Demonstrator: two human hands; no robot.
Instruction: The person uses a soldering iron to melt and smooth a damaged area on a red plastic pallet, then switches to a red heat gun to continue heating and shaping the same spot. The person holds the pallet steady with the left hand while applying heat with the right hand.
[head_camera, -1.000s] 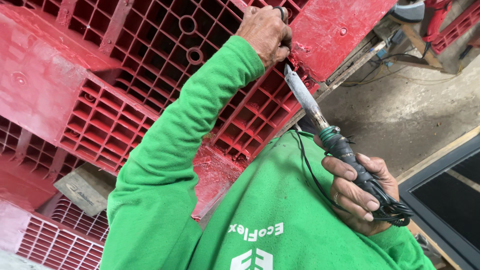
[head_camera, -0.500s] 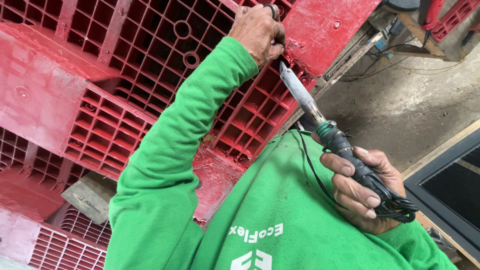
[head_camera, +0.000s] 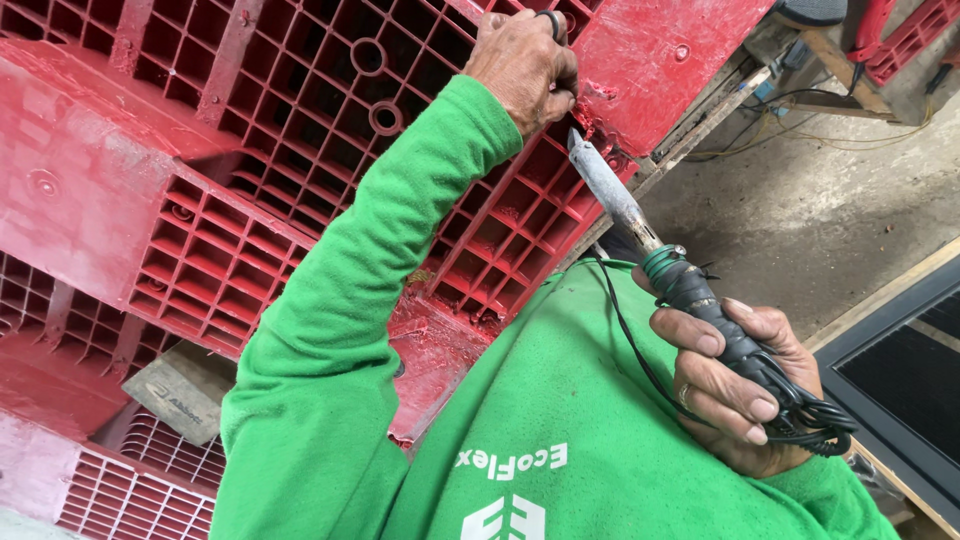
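Observation:
My left hand (head_camera: 525, 65) is stretched out in a green sleeve, its fingers curled tight on a broken edge of a red plastic pallet (head_camera: 250, 150). A dark ring shows on one finger. My right hand (head_camera: 740, 385) grips the black, wire-wrapped handle of a soldering iron (head_camera: 640, 225). The iron's grey metal tip points up at the cracked red plastic just below my left hand. Its black cord loops over my green sweatshirt and bunches by my right hand.
More red gridded pallets (head_camera: 130, 480) lie below and to the left, with a grey block (head_camera: 180, 390) between them. A concrete floor (head_camera: 840, 200) with wires and wooden boards is at the right. A dark framed panel (head_camera: 900, 370) lies at the right edge.
The iron's tip has drawn back a little from under my left hand and now shows just below it. Both hands keep their grips.

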